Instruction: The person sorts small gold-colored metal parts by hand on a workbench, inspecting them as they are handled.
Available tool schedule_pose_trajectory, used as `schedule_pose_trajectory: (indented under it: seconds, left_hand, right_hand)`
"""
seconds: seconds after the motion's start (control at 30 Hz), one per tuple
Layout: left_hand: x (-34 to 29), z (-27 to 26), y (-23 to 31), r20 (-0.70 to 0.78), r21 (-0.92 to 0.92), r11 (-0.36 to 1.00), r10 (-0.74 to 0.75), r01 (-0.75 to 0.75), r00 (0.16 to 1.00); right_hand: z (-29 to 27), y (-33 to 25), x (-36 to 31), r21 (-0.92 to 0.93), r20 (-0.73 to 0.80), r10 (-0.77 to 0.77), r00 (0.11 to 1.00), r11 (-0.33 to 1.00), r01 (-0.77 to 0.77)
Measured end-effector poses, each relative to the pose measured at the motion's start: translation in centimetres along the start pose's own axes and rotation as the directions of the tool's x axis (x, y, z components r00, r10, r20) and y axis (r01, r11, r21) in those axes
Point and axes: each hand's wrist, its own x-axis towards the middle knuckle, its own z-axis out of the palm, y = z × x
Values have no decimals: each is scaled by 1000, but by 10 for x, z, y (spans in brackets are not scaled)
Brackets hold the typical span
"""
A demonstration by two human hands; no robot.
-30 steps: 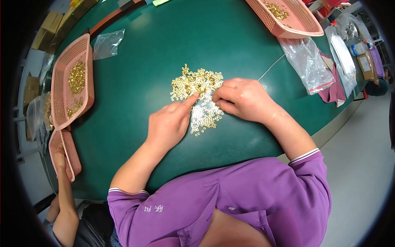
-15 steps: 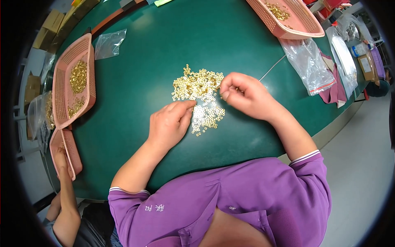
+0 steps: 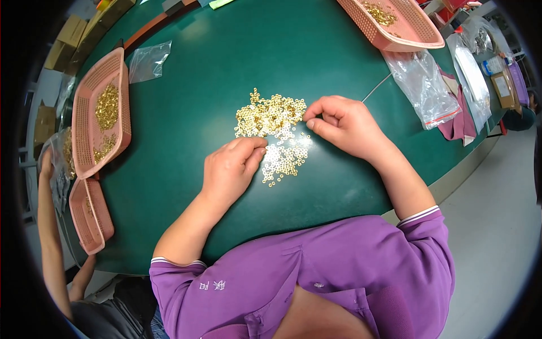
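Observation:
Small gold-coloured rings with centre holes lie on the green table in two connected patches: a dense far pile (image 3: 271, 113) and a looser near group (image 3: 285, 162). My left hand (image 3: 232, 169) rests at the left side, where the patches meet. Its thumb and fingers are pressed together, fingertips touching the rings' edge; anything between them is hidden. At the far pile's right edge, my right hand (image 3: 349, 125) is curled with thumb and forefinger tips close together. Whatever those tips hold, if anything, is too small to make out.
Pink baskets with gold pieces stand at left (image 3: 125, 113), lower left (image 3: 99, 217) and far right (image 3: 395, 42). Clear plastic bags lie at far left (image 3: 149, 61) and right (image 3: 423, 90). Another person's arm (image 3: 51, 226) reaches past the left baskets.
My right hand has shifted slightly right and its curl has loosened. My left hand stays nearly still. The other person's hand has left the lower-left basket and moved farther up the left side.

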Motion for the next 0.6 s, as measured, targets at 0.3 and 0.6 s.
schedule_pose_trajectory:
  seconds: [0.3,0.6]
  left_hand:
    - [2,-2,3,50,60,998,-16,13,999]
    - [2,-1,0,32,19,999,28,-29,999]
  right_hand:
    - [7,4,-2,-149,81,-148,986,976,159]
    - [13,1,-3,-121,159,-148,976,978,168]
